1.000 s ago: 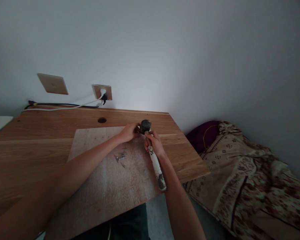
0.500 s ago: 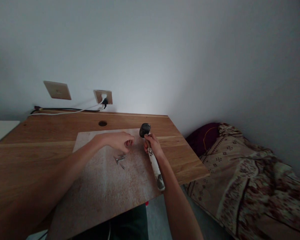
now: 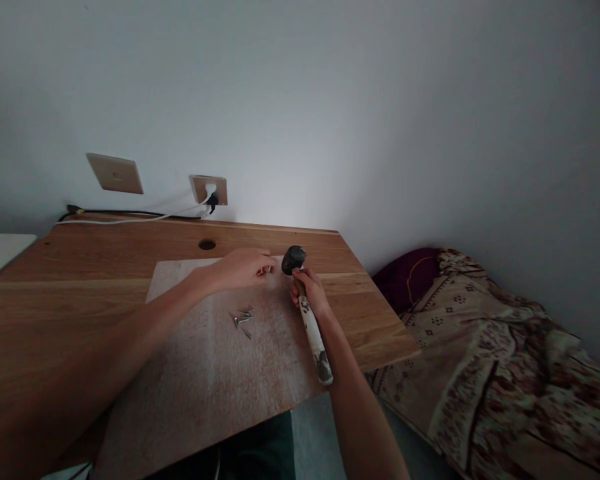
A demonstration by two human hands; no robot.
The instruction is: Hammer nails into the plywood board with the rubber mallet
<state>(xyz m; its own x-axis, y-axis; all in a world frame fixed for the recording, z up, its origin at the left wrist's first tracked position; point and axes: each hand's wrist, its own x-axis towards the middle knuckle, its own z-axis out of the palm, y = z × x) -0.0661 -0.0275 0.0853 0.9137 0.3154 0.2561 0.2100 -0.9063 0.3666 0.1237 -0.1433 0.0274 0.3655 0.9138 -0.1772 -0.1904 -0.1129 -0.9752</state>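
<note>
Since half a second ago, we have carried our left hand away from the loose nails, and it is now over the far part of the board, just left of the hammer's head. From the head camera, we see the fingers of that hand curled inward; whether they pinch a nail, we cannot tell. Our right hand is wrapped around the hammer, gripping it close below the head, as it did before. The head is over the board's far right corner, and the handle slants down to its near right corner. We have the nails in a small cluster on the board, around its middle. Dark patches mark the white handle; whether any are lettering, we cannot make out. Beyond the board's far edge are a round hole in the wooden tabletop and, on the wall, a socket with plugs in it; any print on it is too small to read. Right of the board, past the tabletop, lies patterned bedding.
</note>
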